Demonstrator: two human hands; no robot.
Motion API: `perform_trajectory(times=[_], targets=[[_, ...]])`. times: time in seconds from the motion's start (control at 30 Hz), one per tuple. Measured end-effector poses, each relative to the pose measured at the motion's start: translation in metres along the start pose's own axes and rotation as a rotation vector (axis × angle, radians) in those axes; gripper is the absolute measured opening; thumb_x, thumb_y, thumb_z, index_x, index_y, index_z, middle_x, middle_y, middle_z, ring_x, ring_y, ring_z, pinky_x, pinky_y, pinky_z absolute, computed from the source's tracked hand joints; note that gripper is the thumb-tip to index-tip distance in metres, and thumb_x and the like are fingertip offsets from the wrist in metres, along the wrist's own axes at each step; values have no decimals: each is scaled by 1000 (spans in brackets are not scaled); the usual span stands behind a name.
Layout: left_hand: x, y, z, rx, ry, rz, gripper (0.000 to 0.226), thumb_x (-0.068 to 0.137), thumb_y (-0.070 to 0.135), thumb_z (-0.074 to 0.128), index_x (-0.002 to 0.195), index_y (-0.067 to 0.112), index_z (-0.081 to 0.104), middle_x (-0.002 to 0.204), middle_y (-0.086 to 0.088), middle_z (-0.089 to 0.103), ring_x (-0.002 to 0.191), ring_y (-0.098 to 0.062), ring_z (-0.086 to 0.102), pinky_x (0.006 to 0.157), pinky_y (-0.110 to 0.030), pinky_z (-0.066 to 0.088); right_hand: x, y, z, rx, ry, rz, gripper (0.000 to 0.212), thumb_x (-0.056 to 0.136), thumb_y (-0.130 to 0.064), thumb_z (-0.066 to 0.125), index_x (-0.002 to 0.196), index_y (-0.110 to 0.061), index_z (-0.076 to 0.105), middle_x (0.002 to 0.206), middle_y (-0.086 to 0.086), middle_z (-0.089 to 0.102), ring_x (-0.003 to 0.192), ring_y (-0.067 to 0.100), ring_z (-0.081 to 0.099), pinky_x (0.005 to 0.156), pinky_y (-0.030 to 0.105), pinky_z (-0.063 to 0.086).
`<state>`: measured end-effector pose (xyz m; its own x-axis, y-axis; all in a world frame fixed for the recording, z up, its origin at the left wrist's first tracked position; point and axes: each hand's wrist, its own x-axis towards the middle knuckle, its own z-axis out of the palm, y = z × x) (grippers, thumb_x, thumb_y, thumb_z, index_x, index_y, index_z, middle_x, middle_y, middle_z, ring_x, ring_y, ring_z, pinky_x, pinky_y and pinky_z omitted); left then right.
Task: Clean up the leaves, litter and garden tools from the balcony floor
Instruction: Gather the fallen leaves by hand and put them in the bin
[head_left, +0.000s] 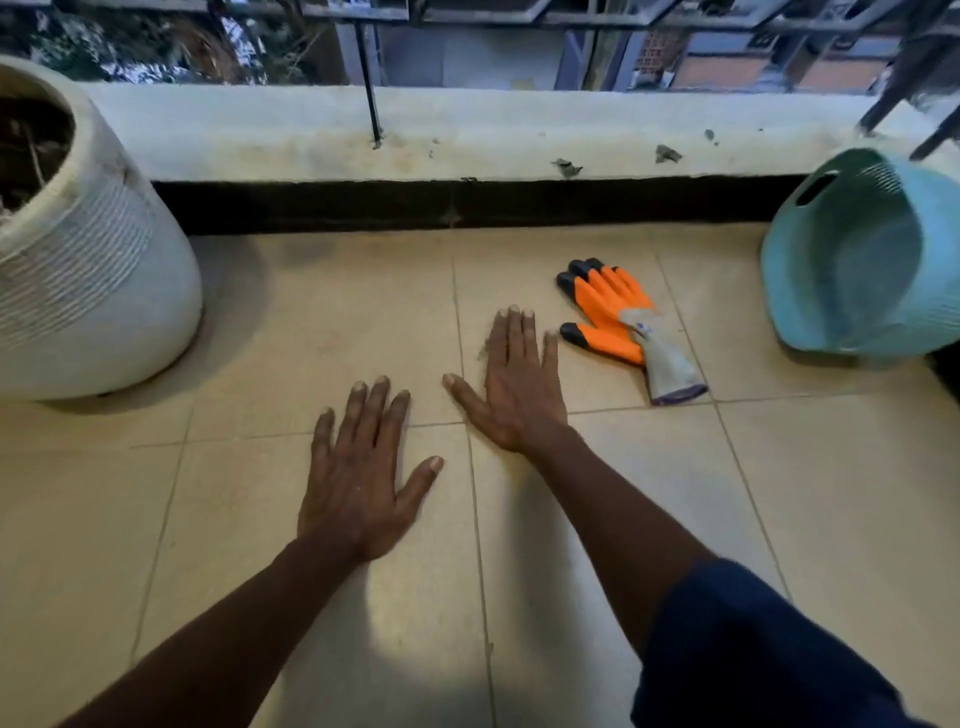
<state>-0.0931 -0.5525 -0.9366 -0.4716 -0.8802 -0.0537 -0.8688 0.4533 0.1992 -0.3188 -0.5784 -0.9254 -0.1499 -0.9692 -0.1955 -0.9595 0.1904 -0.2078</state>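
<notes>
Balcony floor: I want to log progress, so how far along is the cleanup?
Mostly done: the beige tiled floor shows no leaves or litter. In hand: nothing; the left hand and right hand are spread flat and empty. Left: the orange and grey work gloves on the tiles, beside the tipped turquoise plastic basket.

The pair of orange rubber-coated gardening gloves (615, 312) has black fingertips and grey knit cuffs edged in purple; the round white ceramic planter (98, 291) at left bears fine horizontal ribbing; the slotted turquoise plastic basket (872, 260) at right is one colour throughout; the square floor tiles (322, 322) are beige with darker grout lines; the sleeve (753, 649) is navy.
</notes>
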Motion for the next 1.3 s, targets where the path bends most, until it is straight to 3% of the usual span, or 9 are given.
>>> perform_trajectory(times=[0.17,0.33,0.43,0.53,0.6,0.7,1.1,1.3], targets=[[0,-1,-5,-30,-14,12,83,99,74,17,166,26,8,174,2,-8,160,-17,-13,128,-55,3,13,6,-9,-29,-40,-403,73,108,-53,22,164,-10,2,172,9,-7,158,19,-11,129,41,1],[0,-1,-7,-64,-7,9,83,98,74,19,166,26,12,175,2,-5,160,-16,-11,128,-55,3,-14,47,-15,-52,-161,-593,72,109,-52,26,164,-17,-3,172,2,-11,157,11,-15,130,38,2],[0,-2,-7,-76,1,15,83,98,73,21,166,26,13,175,3,-5,160,-16,-12,128,-55,3,-32,56,-23,-30,-21,-459,76,107,-54,30,164,-15,1,172,5,-9,158,14,-13,130,43,6],[0,-2,-5,-78,14,18,83,99,73,23,166,25,14,175,2,-4,160,-16,-11,128,-54,4,-68,38,-13,-14,196,-28,86,102,-64,27,164,-8,5,172,12,-6,158,24,-14,129,50,3],[0,-2,-5,-75,21,14,83,99,73,23,166,25,15,175,2,-2,160,-17,-10,128,-54,4,-84,18,0,61,91,249,99,96,-75,20,163,-5,-2,170,15,-14,156,28,-22,127,55,-4],[0,-2,-4,-62,27,6,83,99,73,24,166,25,15,175,2,-2,160,-17,-10,128,-54,4,-81,-5,13,45,13,420,111,89,-85,11,160,-3,-13,167,19,-25,152,34,-31,121,65,-9],[0,2,-4,-44,35,-13,85,97,73,26,165,23,17,175,-2,1,160,-20,-8,128,-54,3,9,-19,2,11,39,248,110,88,-85,6,161,-4,-12,167,19,-23,152,35,-29,117,68,-14],[1,1,-6,-46,21,-14,84,97,73,28,165,25,15,175,-1,-1,160,-19,-10,128,-55,3,26,1,-9,-71,-22,-96,86,102,-67,11,162,-9,-9,170,12,-18,156,27,-20,125,59,-4]])
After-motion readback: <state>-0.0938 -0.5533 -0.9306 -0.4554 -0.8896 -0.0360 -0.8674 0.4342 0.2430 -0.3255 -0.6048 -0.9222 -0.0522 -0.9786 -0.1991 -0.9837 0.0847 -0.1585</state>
